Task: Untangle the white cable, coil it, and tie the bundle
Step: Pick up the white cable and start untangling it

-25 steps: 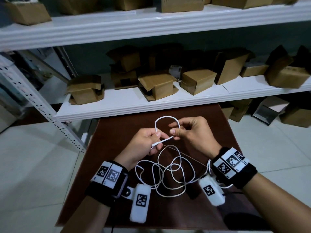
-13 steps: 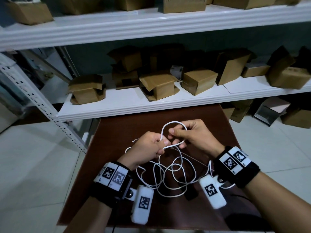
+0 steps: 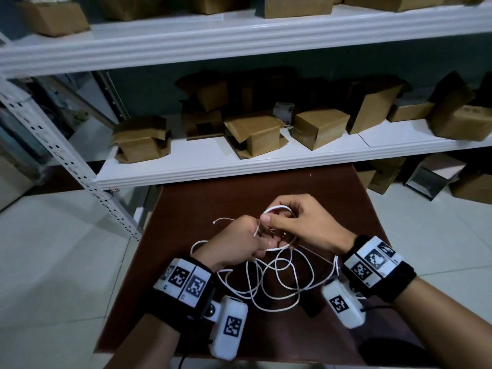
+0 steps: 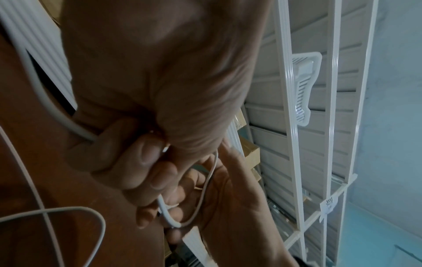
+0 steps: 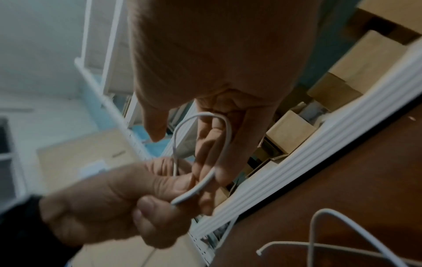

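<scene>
A thin white cable (image 3: pixel 277 284) lies in loose tangled loops on the brown table (image 3: pixel 186 206). My left hand (image 3: pixel 239 242) grips a strand in its curled fingers; in the left wrist view the cable (image 4: pixel 206 187) runs out from under the fingertips (image 4: pixel 148 157). My right hand (image 3: pixel 300 225) touches the left and holds a small loop (image 3: pixel 278 207) hooked round its curled fingers, with the thumb laid across. In the right wrist view that loop (image 5: pixel 226 130) arches over the fingers (image 5: pixel 212 144) and down into my left hand (image 5: pixel 109 202). A free end (image 3: pixel 215 222) sticks out to the left.
A white shelf (image 3: pixel 239 170) overhangs the table's far edge and carries several cardboard boxes (image 3: pixel 254 134). A perforated metal upright (image 3: pixel 72 166) slants at the left. More boxes (image 3: pixel 436 177) stand on the tiled floor at the right.
Both hands have drawn together and dropped toward the table. The raised loop has shrunk and sits lower, and a free end now pokes out left of my left hand.
</scene>
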Demonstrator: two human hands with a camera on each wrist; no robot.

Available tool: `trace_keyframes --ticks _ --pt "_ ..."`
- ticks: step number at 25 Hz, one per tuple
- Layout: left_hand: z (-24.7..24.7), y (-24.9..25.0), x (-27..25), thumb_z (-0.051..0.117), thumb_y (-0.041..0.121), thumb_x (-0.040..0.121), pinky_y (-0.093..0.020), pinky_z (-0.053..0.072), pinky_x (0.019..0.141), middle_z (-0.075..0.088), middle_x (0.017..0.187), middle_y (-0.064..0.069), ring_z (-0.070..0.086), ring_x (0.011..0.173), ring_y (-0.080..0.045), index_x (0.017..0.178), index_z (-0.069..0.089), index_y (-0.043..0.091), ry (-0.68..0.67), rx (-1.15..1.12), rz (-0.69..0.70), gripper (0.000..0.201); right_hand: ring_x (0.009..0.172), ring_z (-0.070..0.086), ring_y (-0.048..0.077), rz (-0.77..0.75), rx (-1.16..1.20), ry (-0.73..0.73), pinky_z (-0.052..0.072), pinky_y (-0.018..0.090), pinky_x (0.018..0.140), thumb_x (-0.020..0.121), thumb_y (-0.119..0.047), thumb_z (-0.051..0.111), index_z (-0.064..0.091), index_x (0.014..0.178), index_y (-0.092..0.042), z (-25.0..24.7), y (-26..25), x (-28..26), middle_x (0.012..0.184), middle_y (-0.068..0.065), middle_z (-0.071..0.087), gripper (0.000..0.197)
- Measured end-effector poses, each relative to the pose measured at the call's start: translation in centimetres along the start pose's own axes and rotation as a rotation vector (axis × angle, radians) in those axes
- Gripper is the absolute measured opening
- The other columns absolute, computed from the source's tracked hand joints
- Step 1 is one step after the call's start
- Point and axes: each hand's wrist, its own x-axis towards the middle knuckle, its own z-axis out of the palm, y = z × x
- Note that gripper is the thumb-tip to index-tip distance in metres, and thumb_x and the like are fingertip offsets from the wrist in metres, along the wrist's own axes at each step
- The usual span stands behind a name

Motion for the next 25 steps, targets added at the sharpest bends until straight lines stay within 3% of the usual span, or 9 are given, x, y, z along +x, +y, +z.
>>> trace_keyframes --ticks 2,3,6,9,12,15,18,22,25 --pt "0.4 -0.1 0.2 0.069 0.008 0.097 -0.023 0.040 0.054 0.057 0.050 0.011 0.049 0.048 -0.002 0.074 0.067 0.016 0.018 0.079 -0.005 0.024 0.062 0.073 0.023 -0.040 -0.232 0.054 0.062 0.047 0.067 0.086 -0.055 0.076 0.074 0.083 -0.023 0.4 0.6 0.3 0.070 0.005 0.076 0.032" --pt "0.5 -0.2 0.4 0.071 0.010 0.095 -0.024 0.040 0.056 0.058 0.050 0.010 0.049 0.048 -0.003 0.071 0.066 0.015 0.027 0.119 0.001 0.025 0.059 0.072 0.022 -0.043 -0.264 0.060 0.060 0.044 0.067 0.088 -0.055 0.074 0.072 0.081 -0.022 0.4 0.8 0.4 0.066 0.005 0.074 0.033" --pt "0.2 0.0 0.9 0.079 0.020 0.090 -0.026 0.041 0.059 0.062 0.051 0.006 0.053 0.048 -0.006 0.072 0.069 0.008 0.127 0.186 0.064 0.023 0.043 0.059 0.020 0.006 -0.086 0.051 0.047 0.027 0.048 0.095 -0.035 0.074 0.067 0.079 -0.010 -0.2 1.4 1.0 0.052 0.007 0.064 0.031" --pt "-0.7 -0.3 1.1 0.082 0.016 0.087 -0.026 0.046 0.055 0.067 0.056 0.001 0.058 0.046 -0.010 0.081 0.071 0.015 0.334 0.068 0.134 0.013 0.039 0.050 0.017 0.103 0.012 0.061 0.039 0.023 0.043 0.098 -0.030 0.070 0.064 0.076 -0.006 -0.5 1.8 1.3 0.049 0.006 0.054 0.034" --pt "-0.8 -0.1 1.1 0.079 0.015 0.080 -0.034 0.049 0.054 0.068 0.058 -0.006 0.062 0.048 -0.022 0.081 0.071 0.018 0.561 0.012 0.226 0.009 0.050 0.059 0.018 0.075 0.216 0.089 0.045 0.022 0.049 0.102 -0.023 0.063 0.061 0.079 0.000 0.0 1.8 1.5 0.061 0.014 0.064 0.033" --pt "-0.8 0.3 1.0 0.081 0.020 0.076 -0.032 0.046 0.054 0.067 0.058 0.001 0.057 0.051 -0.015 0.078 0.072 0.020 0.680 0.050 0.269 0.009 0.076 0.064 0.027 0.041 0.326 0.094 0.052 0.025 0.067 0.102 -0.021 0.061 0.060 0.080 0.002 0.0 1.2 1.5 0.081 0.024 0.069 0.032" --pt "-1.3 0.1 0.9 0.078 0.035 0.077 -0.039 0.056 0.061 0.072 0.064 0.001 0.065 0.058 -0.015 0.077 0.076 0.021 0.733 0.094 0.298 0.014 0.078 0.076 0.030 0.154 0.509 0.044 0.061 0.033 0.073 0.105 -0.024 0.056 0.056 0.082 -0.005 0.0 0.4 1.3 0.101 0.031 0.075 0.030" --pt "-1.9 -0.5 0.9 0.066 0.038 0.092 -0.046 0.057 0.074 0.076 0.079 0.003 0.072 0.076 -0.014 0.085 0.078 0.020 0.777 0.210 0.348 0.022 0.076 0.078 0.034 0.178 0.568 0.113 0.063 0.041 0.069 0.106 -0.028 0.054 0.051 0.082 -0.010 -0.5 -0.3 1.1 0.108 0.031 0.074 0.031" --pt "-2.2 -0.6 1.1 0.060 0.033 0.098 -0.046 0.058 0.086 0.079 0.089 0.009 0.074 0.088 -0.010 0.094 0.078 0.023 0.700 0.139 0.355 0.022 0.072 0.078 0.033 0.178 0.596 0.136 0.064 0.039 0.063 0.107 -0.028 0.053 0.051 0.082 -0.010 -1.2 -0.8 0.9 0.107 0.031 0.074 0.031"
